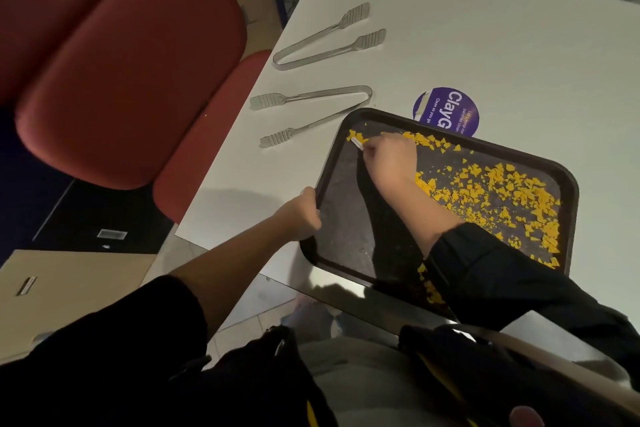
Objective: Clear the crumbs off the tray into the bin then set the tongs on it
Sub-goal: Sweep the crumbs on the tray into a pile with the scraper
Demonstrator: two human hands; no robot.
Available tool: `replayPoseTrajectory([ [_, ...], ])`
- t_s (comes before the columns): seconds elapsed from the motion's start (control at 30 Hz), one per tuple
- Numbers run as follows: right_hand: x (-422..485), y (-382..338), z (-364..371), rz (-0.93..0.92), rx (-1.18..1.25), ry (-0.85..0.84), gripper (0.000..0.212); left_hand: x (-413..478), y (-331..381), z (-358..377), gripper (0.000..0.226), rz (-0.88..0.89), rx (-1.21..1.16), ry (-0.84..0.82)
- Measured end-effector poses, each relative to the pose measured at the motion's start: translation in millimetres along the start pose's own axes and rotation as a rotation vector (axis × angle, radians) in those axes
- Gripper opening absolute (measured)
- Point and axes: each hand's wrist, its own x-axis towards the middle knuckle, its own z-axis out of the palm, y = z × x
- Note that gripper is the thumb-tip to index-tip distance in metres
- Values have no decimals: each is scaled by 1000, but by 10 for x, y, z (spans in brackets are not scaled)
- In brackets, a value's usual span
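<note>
A dark tray (346, 236) sits tilted at the white table's near edge, overhanging it toward me. Yellow crumbs (502, 191) cover its right half and far rim. My left hand (304, 215) grips the tray's left rim. My right hand (391, 158) reaches across the tray to its far left corner, pinching a small white scraper-like piece (356, 143) against the crumbs there. Two metal tongs lie on the table left of the tray: the nearer pair (311, 111) just beyond the tray's corner, the farther pair (329, 38) behind it. No bin is clearly visible.
A round purple sticker (450, 107) is on the white table (485, 45) behind the tray. Red upholstered chairs (131, 73) stand at the left. Cardboard boxes (69, 288) sit on the floor at lower left. My dark sleeves and lap fill the bottom.
</note>
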Motion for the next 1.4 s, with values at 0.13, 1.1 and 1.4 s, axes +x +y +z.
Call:
replayPoseTrajectory([
  [0.13, -77, -36, 41, -51, 19, -13, 22, -13, 5, -8, 23, -3, 5, -6],
  [1.1, -2316, 987, -316, -131, 219, -197, 26, -39, 323, 176, 30, -165, 219, 200],
  [1.4, -2010, 1098, -412, -59, 189, -52, 11, -100, 332, 223, 30, -154, 244, 258],
])
